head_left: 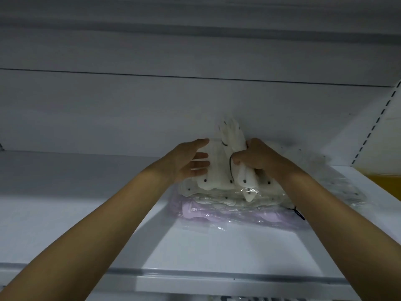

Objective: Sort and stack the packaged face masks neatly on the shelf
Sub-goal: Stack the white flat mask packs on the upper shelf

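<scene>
Head view gives us both arms reaching onto a white shelf (86, 213), the hands meeting near its back. The right hand (258, 158) is clenched around a bundle of white masks (230, 135) in clear wrappers, gripping it at the waist so that it stands on end. The left hand (191, 161) is released, fingers straight and laid flat against the bundle's left side. We read this as squaring up: one hand holds the packets together while the other pats their edges into line before they go down flat.

The bundle's lower end rests on a pile (217, 199) of similar white packets, which in turn sits on a lilac pack (201, 211) at the bottom. So the colours look sorted already, white above lilac. A thin black cord hangs from the bundle; we cannot tell what it belongs to. More loose packs (338, 183) lie just right of the pile, not yet stacked, so we judge the job partway done.

The shelf is smooth painted metal with a raised front lip, and slick wrappers could slide on it. Behind it is a plain pale back panel (195, 101), with a slotted rail (377, 122) running up the right side and a yellow thing (386, 185) beyond it. The light is dim and bluish.
</scene>
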Available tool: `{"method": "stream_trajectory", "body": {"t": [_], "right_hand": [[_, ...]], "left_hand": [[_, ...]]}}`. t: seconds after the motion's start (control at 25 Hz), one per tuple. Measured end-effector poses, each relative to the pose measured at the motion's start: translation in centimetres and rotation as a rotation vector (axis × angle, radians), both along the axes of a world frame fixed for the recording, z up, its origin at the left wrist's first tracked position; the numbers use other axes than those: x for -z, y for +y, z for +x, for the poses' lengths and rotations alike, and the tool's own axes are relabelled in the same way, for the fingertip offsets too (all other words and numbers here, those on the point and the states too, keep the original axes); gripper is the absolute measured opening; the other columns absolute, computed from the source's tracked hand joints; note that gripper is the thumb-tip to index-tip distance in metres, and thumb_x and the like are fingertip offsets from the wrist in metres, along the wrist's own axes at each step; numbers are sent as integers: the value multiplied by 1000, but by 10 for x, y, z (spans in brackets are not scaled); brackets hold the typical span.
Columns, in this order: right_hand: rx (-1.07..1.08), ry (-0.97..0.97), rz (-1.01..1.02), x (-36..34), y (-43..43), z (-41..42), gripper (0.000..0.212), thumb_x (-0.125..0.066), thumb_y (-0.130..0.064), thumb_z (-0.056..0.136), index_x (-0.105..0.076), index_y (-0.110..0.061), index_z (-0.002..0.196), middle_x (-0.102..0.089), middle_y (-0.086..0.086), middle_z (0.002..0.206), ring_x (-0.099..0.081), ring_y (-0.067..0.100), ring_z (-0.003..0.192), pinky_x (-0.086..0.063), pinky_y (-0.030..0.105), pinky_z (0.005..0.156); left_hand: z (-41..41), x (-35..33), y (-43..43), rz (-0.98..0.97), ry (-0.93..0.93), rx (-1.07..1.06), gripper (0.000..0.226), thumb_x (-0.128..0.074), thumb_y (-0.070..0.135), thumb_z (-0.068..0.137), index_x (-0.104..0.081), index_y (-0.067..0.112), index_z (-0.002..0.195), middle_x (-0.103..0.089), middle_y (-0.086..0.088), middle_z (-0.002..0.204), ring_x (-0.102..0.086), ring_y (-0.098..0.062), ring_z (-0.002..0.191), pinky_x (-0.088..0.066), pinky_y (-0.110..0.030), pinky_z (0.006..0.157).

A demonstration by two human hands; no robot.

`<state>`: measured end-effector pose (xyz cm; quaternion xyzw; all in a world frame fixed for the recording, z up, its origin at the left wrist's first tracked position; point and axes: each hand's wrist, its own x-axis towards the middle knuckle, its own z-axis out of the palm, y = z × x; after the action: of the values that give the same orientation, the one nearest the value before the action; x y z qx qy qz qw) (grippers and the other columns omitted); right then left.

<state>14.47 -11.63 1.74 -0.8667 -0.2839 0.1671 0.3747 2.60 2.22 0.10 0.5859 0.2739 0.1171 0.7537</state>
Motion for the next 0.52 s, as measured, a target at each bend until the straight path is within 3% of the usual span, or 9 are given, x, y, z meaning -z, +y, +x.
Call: {"method": "stream_trajectory", "body": {"t": [0.16,0.28,0.4,0.52], "right_hand": [[68,65,159,-5,-9,3,25,-63,-4,80,-61,1,105,-65,22,101,-58,21,68,-48,26,59],[-15,-245,170,-14,5,-15,31,-68,-19,80,-56,-5,105,-63,12,99,-61,23,81,-50,32,68],[-243,-570,67,-13,33,-64,56,-69,-43,75,-49,-14,119,-54,3,99,-55,21,90,-49,34,75],[-418,-514,110,-1,57,-101,56,-68,-45,78,-52,-14,123,-51,4,113,-50,20,105,-46,32,86]], "left_hand": [[-5,5,-1,32,13,65,51,-64,43,87,-52,11,125,-59,-14,122,-65,-26,102,-56,-38,82],[-10,-4,-3,-25,-96,130,65,-64,58,74,-56,11,118,-65,-10,114,-67,-24,100,-56,-40,85],[-23,-12,-1,-41,-269,152,48,-65,52,72,-67,13,101,-72,-5,99,-69,-19,93,-57,-31,74],[-49,-5,23,4,-291,-97,38,-68,36,81,-68,5,104,-73,-13,99,-70,-22,95,-56,-29,75]]}}
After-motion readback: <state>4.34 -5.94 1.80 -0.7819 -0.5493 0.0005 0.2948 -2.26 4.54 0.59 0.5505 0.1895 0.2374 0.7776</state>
